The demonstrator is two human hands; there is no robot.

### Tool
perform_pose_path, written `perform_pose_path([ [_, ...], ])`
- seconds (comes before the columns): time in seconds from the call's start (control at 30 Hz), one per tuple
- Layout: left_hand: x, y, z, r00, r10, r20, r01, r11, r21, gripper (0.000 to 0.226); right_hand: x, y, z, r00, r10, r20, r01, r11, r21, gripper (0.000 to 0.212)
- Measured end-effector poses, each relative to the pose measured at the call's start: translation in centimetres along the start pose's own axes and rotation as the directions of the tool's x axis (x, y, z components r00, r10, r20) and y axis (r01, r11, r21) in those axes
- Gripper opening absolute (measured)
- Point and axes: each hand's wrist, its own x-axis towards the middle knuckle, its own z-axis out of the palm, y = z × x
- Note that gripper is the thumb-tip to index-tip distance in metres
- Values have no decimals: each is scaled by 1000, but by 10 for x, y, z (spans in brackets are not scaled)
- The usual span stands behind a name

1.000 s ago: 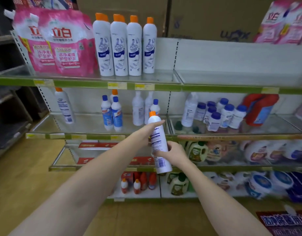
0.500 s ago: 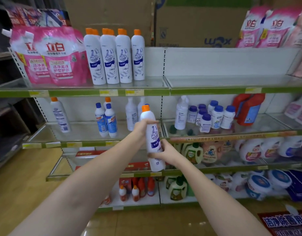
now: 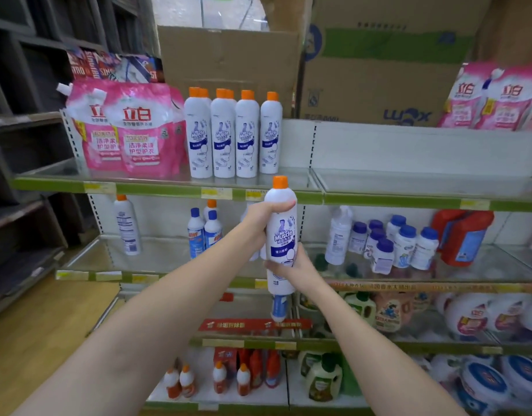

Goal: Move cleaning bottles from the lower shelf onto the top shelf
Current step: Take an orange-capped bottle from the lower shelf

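Note:
A white cleaning bottle [image 3: 281, 235] with an orange cap stands upright in the air, its cap level with the top shelf's green edge [image 3: 288, 197]. My left hand [image 3: 263, 219] grips its upper body and my right hand [image 3: 296, 267] grips its lower part. Several matching orange-capped bottles [image 3: 233, 136] stand in a row on the top shelf, just up and left of the held one. One more like it [image 3: 126, 225] stands at the left of the lower shelf [image 3: 87, 276].
Pink refill pouches [image 3: 129, 130] fill the top shelf's left end and others [image 3: 492, 100] its right end. Cardboard boxes [image 3: 378, 70] stand behind. Blue-capped bottles [image 3: 204, 232], white jars [image 3: 402, 244] and a red jug [image 3: 462, 235] occupy the lower shelf.
Both hands have lifted the bottle from lower-shelf height up to the top shelf's edge, and it has been turned so its label faces me. The view has tilted upward.

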Motion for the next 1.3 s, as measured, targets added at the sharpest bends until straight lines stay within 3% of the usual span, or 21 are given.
perform_pose_path([
  [0.13,18,46,-13,991,134,-9,-134,990,-34,56,37,-35,3,997,-38,63,37,999,16,81],
  [0.3,42,108,-28,966,252,64,-249,967,-58,52,82,-83,18,986,-127,-111,135,988,71,51],
  [0.53,83,180,-33,929,358,99,-366,926,88,65,144,-126,10,965,-140,-222,150,988,29,47],
  [0.6,96,188,-32,908,407,102,-419,889,185,59,161,-131,6,950,-142,-279,147,989,-2,41],
  [0.73,120,196,-26,822,553,139,-557,727,401,53,195,-135,-8,928,-104,-358,87,994,-64,45],
  [0.87,153,201,-22,720,670,181,-623,508,595,77,229,-132,-21,922,-119,-367,81,990,-116,48],
  [0.97,182,199,-16,687,682,250,-591,325,739,85,253,-121,-25,941,-107,-322,71,990,-121,42],
  [1.13,225,208,0,652,707,275,-436,53,898,82,287,-115,-35,972,-91,-216,45,977,-207,49],
  [1.3,252,211,12,643,706,297,-336,-87,938,78,322,-109,-45,969,-89,-230,17,955,-297,56],
])
